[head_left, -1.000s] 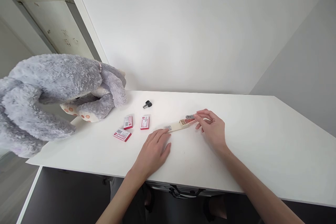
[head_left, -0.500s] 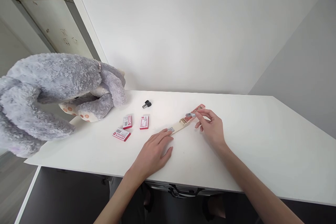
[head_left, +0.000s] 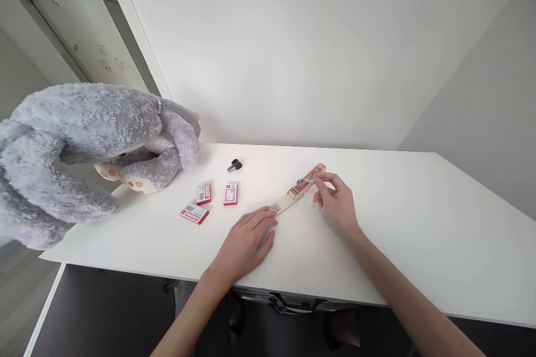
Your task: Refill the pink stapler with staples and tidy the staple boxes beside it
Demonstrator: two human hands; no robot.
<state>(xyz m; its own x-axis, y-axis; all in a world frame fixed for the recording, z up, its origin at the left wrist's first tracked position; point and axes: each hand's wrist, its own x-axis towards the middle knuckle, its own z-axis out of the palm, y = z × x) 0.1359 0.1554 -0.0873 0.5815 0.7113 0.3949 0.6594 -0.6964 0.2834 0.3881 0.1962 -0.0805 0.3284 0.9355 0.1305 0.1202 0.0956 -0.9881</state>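
A long narrow case-like item (head_left: 286,201), cream at the near end and pink at the far end, lies at a slant on the white table. Its pink far part (head_left: 318,169) has small silvery bits in it, and a silvery patch (head_left: 275,207) shows on the cream part. My left hand (head_left: 247,241) rests with its fingers flat over the near end, thumb spread. My right hand (head_left: 335,201) pinches a small silvery piece (head_left: 306,181) between thumb and fingertips, just over the pink part. What the piece is, I cannot make out.
Several small red-and-white boxes, one (head_left: 230,194) nearest the middle, lie left of my left hand. Behind them is a small black-and-silver item (head_left: 235,165). A big grey plush toy (head_left: 96,122) leans over the table's left end. A white wall (head_left: 293,56) stands behind.
My right hand has shifted very slightly, and the silvery piece sits a little lower along the pink part. My left hand stays almost where it was.
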